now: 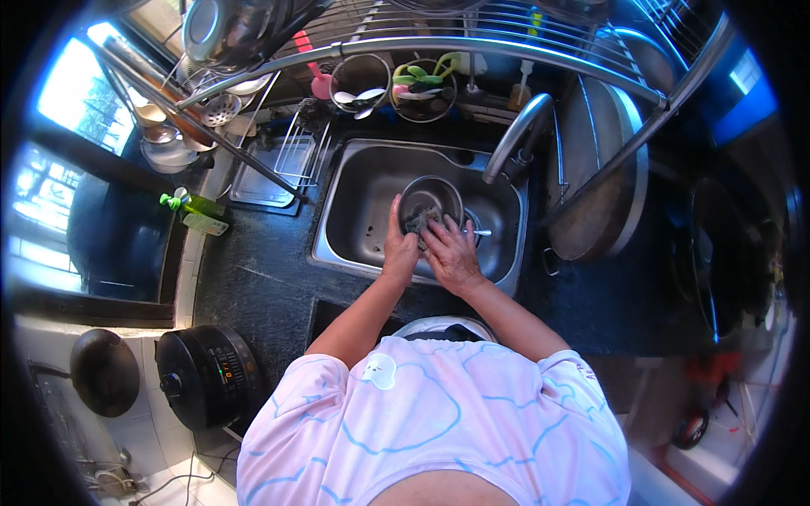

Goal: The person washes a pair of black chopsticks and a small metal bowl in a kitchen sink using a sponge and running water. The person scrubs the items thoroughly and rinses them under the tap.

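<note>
Over a stainless steel sink (361, 196), my left hand (400, 250) holds a round metal bowl (431, 190) by its left side. Inside the bowl's near part, my right hand (452, 253) presses a greyish scouring pad (425, 220) with its fingers; the exact material of the pad is hard to tell. A metal utensil handle (482, 232) lies in the sink near the drain, partly hidden by my right hand. The curved faucet (516, 136) stands at the sink's back right corner, and no water is seen running from it.
A wire rack (405, 45) spans above the sink's back, with utensil baskets (361, 82) below. Left stand a metal tray (272, 171), a green dish soap bottle (199, 205) and a black electric cooker (209, 376). A large round board (595, 177) leans at the right.
</note>
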`<state>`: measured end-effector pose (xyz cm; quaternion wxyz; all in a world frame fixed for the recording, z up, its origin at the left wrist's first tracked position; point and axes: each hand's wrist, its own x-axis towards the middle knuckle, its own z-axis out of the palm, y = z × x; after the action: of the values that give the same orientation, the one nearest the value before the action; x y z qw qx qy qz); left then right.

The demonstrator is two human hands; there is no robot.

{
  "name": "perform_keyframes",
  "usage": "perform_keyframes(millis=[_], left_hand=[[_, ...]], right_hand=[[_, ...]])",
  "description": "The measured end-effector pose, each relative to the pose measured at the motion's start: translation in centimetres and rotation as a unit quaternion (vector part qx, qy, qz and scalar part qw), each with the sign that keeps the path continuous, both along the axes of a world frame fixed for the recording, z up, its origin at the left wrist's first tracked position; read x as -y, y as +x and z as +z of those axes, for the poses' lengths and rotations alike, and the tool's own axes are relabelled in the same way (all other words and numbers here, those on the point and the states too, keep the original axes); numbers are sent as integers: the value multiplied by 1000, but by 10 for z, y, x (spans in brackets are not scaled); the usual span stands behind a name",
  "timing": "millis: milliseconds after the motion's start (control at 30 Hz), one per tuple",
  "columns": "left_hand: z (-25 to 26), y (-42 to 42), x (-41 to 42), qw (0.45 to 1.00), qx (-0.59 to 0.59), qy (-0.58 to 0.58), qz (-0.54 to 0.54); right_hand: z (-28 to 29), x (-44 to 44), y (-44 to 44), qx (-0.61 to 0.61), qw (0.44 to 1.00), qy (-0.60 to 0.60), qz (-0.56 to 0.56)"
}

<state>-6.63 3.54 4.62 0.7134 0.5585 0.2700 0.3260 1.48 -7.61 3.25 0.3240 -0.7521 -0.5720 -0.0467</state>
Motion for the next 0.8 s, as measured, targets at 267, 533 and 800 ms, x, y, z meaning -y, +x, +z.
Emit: perform_keyframes(millis=[267, 533, 800], left_hand=[[27, -25, -33, 992, -38, 123, 12], [60, -38, -70, 892, -371, -8, -259], [33, -33, -13, 966, -138, -217, 32]], right_hand=[[28, -10, 33, 160, 983, 36, 88], [62, -49, 70, 339, 865, 84, 361], [29, -27, -6, 34, 985, -42, 162]])
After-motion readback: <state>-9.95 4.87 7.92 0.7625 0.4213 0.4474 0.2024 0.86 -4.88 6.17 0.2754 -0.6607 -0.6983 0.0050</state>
